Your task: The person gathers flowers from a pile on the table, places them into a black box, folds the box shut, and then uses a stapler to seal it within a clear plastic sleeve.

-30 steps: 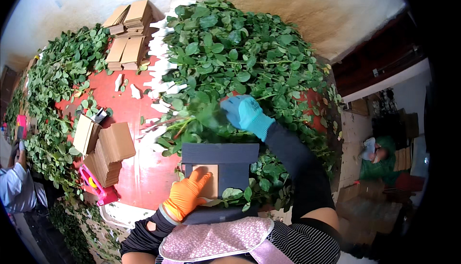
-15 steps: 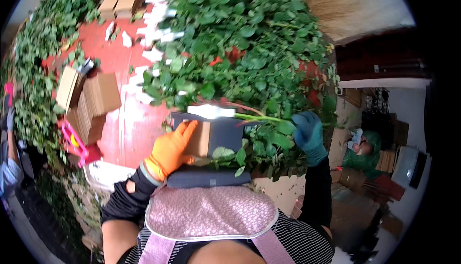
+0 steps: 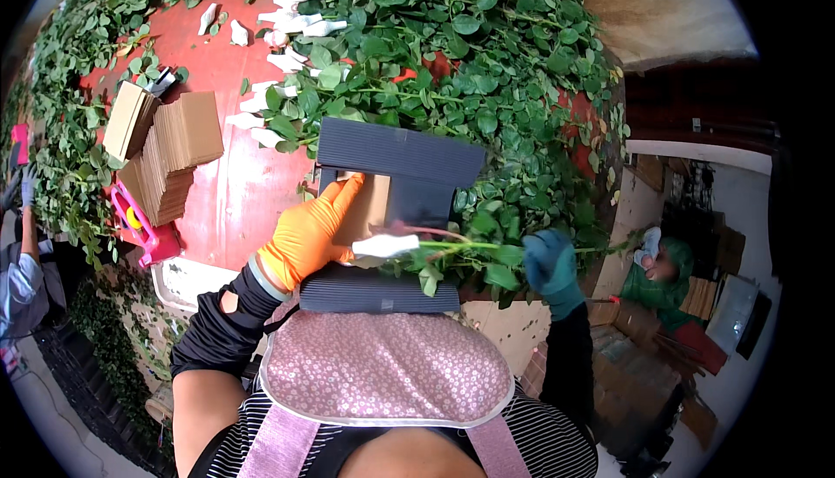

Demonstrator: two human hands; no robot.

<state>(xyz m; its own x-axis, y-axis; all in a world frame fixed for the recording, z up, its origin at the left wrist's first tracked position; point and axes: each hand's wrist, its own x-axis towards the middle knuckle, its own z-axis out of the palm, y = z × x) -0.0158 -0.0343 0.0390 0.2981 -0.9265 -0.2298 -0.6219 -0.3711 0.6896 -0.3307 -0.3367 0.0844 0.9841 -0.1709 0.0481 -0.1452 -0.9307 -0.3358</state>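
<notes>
My left hand (image 3: 303, 233), in an orange glove, lies with its fingers stretched over a brown cardboard piece (image 3: 372, 204). That cardboard rests in a dark grey holder (image 3: 421, 202) with ribbed pads along its far and near sides. My right hand (image 3: 551, 271), in a blue-green glove and slightly blurred, is closed around the stem of a long rose (image 3: 461, 247). The flower end, in a white sleeve (image 3: 385, 247), points left above the holder's near part, close to my left thumb. Whether thumb and sleeve touch, I cannot tell.
Leafy stems with white-sleeved heads (image 3: 300, 24) pile up across the red table (image 3: 228, 165). Folded cardboard stacks (image 3: 170, 160) and a pink tape dispenser (image 3: 148, 233) are at left. Another person's gloved hand (image 3: 28, 184) shows at far left; someone in green (image 3: 665, 274) is at right.
The rose in my right hand has come nearer to me, from the holder's far side to its near part, uncovering the far ribbed pad. My left hand remains on the cardboard.
</notes>
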